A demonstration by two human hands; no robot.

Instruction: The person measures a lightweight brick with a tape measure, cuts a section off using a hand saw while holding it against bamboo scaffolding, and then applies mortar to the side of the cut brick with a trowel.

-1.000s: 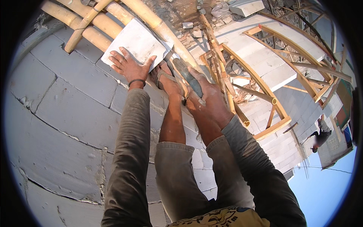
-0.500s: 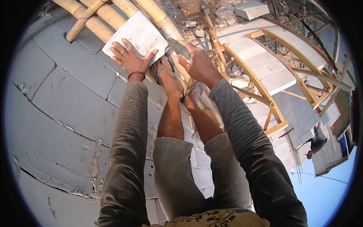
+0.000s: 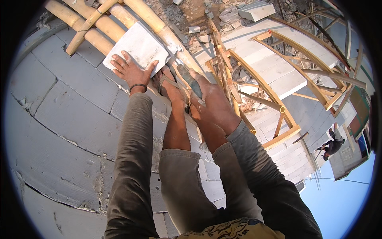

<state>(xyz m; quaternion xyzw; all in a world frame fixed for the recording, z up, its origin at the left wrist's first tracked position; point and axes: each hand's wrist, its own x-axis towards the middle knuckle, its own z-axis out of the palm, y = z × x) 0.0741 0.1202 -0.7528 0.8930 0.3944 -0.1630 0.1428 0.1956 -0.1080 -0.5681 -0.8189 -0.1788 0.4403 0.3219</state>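
Fingers (image 3: 127, 57) spread wide, the left hand (image 3: 133, 73) lies flat on the near corner of a white block (image 3: 139, 46) in the head view, bearing on its top without gripping it. The block seems to rest over bamboo poles (image 3: 107, 30), beside the grey block wall (image 3: 75, 115), with the left foot (image 3: 170, 88) right by its lower corner; whether they touch I cannot tell. The right hand (image 3: 213, 97) has its fingers closed round the dark grey-green handle of a tool (image 3: 190, 79), which points at the block's right-hand edge. The blade is hard to make out, so contact with the block is unclear; I take it for a saw.

The step in hand looks like steadying the block with one palm while the tool is worked at its edge. Any further stroke would call for firm pressure from the left palm, the blade lined up with that edge, and care for the foot so close by.

As for containers, the nearest thing to one is a crumpled, see-through bag (image 3: 230, 15) among the rubble (image 3: 194, 30); what it holds cannot be told. Open timber frames (image 3: 282, 137) stand to the right, bearing no visible load.
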